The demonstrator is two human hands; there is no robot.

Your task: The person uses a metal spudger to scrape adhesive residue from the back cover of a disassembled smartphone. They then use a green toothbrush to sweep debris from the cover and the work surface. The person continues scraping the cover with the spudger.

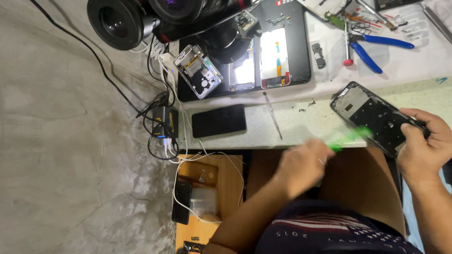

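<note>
My right hand (421,148) grips the lower end of a black phone frame (372,115), holding it tilted over the table's front edge. My left hand (301,164) is closed on a green-tipped tool (351,135), blurred by motion, with its tip over the frame's inner face. Both hands are above my lap, in front of the pale worktable (301,123).
A thin metal pick (272,114) and a black phone (219,120) lie near the table edge. A black mat (301,28) holds an opened phone body (197,71) and a lit screen panel (274,56). Blue-handled pliers (376,47), a red-tipped screwdriver (347,47), large black lenses (122,21), a charger block (165,122) with cables, and a wooden shelf (207,188) are nearby.
</note>
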